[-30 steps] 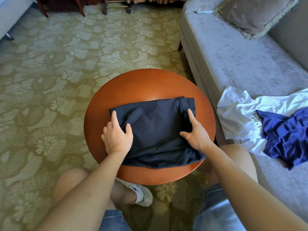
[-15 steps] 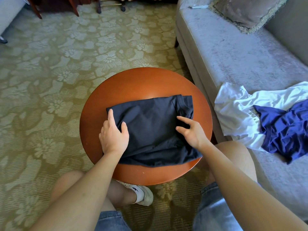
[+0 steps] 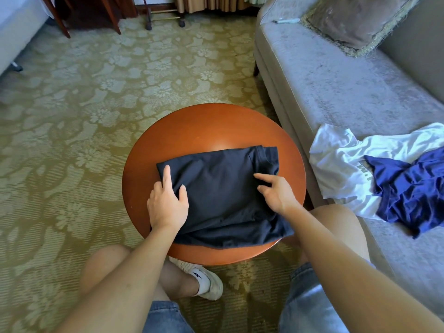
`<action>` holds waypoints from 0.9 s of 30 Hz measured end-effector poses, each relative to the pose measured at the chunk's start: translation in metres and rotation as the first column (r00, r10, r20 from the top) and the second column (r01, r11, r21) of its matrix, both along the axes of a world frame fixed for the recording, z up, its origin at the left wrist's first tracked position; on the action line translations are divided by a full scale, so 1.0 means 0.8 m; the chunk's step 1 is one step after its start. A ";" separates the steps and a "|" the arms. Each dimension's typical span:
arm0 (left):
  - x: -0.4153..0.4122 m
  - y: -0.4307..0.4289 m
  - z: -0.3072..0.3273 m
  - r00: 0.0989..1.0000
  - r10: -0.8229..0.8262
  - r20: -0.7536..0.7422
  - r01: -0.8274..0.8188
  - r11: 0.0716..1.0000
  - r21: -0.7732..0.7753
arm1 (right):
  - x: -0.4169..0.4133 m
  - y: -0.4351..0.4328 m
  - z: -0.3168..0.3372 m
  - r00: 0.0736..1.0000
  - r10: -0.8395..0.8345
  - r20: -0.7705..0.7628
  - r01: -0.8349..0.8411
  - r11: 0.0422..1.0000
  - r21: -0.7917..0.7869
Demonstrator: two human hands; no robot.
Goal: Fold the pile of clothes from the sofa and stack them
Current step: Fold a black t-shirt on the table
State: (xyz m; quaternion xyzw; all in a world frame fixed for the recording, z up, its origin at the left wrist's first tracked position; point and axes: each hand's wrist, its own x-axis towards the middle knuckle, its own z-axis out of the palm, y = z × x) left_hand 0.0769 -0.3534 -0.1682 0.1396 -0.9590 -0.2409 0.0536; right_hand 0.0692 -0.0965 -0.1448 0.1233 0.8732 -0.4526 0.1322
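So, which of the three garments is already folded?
The dark garment on the round table: a flat rectangle. The white shirt and the blue garment lie crumpled on the sofa.

the left grip (image 3: 168,203), a bare hand, lies palm down over the left side of the round red-brown wooden bench (image 3: 204,131). its index finger is straight and aims at the far edge, and its thumb is spread to the right. the right grip (image 3: 276,195), also bare, sits over the right side with index finger and thumb stretched leftward and the other fingers loosely bent, pinching nothing. both bare forearms slant in from below, crossing the bench's near edge and converging toward its middle.
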 end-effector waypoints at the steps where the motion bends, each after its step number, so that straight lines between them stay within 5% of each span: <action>1: 0.002 -0.001 0.000 1.000 -0.009 0.010 0.009 1.000 -0.026 | 0.011 -0.003 -0.005 0.999 0.016 -0.043 -0.012 0.997 0.082; 8: 0.019 -0.009 0.010 0.977 -0.123 0.172 0.148 0.979 -0.142 | 0.040 -0.004 -0.011 0.998 0.045 -0.032 -0.040 0.988 0.147; 16: 0.033 0.002 0.056 0.953 -0.187 0.239 0.163 0.979 0.118 | 0.067 0.015 0.014 0.999 -0.028 -0.025 0.029 0.999 0.036; 27: 0.017 0.127 0.181 0.913 -0.399 0.082 0.358 0.882 0.306 | 0.131 0.121 0.141 0.935 -0.257 -0.244 0.259 0.966 -0.026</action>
